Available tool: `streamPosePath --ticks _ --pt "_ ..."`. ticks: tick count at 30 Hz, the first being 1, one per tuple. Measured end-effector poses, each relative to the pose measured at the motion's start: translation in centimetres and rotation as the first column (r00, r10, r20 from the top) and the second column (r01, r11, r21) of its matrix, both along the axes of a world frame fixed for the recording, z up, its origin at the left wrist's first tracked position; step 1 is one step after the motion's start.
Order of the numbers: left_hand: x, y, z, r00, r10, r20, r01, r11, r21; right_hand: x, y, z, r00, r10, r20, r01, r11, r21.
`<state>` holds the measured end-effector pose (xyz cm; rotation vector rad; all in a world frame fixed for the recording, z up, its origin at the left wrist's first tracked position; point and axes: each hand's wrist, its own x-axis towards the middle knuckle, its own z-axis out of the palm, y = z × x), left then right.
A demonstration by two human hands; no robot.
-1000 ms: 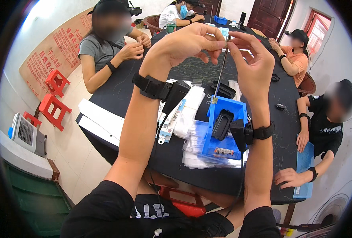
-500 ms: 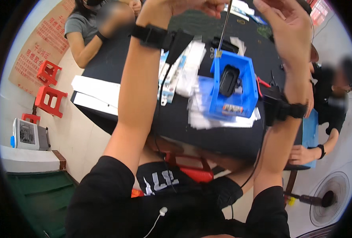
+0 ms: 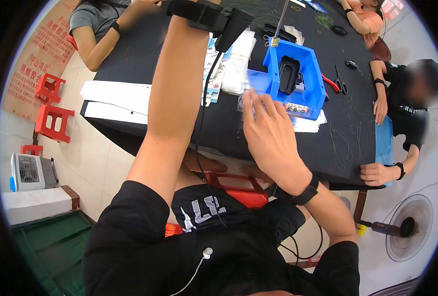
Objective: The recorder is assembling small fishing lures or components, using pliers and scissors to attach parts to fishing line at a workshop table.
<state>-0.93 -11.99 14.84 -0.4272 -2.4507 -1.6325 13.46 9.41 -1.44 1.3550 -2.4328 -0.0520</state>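
My right hand (image 3: 272, 137) reaches over the table's near side, its fingers stretched out over clear plastic bags (image 3: 259, 81) beside a blue bin (image 3: 319, 93). Nothing shows in its grasp, though its underside is hidden. Only the forearm and strapped wrist of my left arm show; the left hand lies beyond the upper edge. Inside the bin sits a black oblong tray (image 3: 289, 75). A gold-coloured clip (image 3: 275, 43) is on the bin's far rim, where a thin metal rod (image 3: 281, 19) rises. White flat packets (image 3: 307, 125) lie beneath the bin.
Red-handled pliers (image 3: 331, 84) and black scissors (image 3: 341, 80) lie right of the bin. Long white boards (image 3: 115, 112) sit at the table's left edge, white packets (image 3: 238, 66) nearer the middle. Loose thin line (image 3: 344, 143) lies at right. Co-workers sit on both sides; a fan (image 3: 409, 228) stands right.
My right hand has come down and toward me, from above the rod to the bags before the bin. My left hand has passed out of view at the top.
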Motion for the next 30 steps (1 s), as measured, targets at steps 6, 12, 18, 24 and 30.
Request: streamPosePath --ticks 6,12,18,24,30 --pt "0.7 0.4 0.2 0.999 0.022 -0.048 -0.025 0.998 -0.064 -1.8 -2.2 -1.5 0.972 -0.215 -0.097 0.213 0.976 -0.034" --pt "0.9 0.6 0.3 0.995 0.049 -0.091 -0.059 0.993 -0.102 -2.0 -3.1 -2.6 0.957 -0.209 -0.2 0.209 0.978 -0.02" --pt "1.5 0.8 0.6 0.991 0.102 -0.089 -0.112 0.986 -0.125 -2.3 -3.9 -2.8 0.948 -0.204 -0.245 0.191 0.979 -0.078" --pt "2.8 1.0 0.9 0.991 0.082 -0.105 -0.097 0.985 -0.14 -2.4 -3.1 -2.5 0.99 -0.077 -0.118 0.058 0.985 -0.159" --pt "2.0 0.4 0.6 0.998 -0.011 -0.058 0.0 0.983 -0.186 -2.3 -2.9 -1.0 0.993 0.112 -0.03 -0.11 0.83 -0.547"
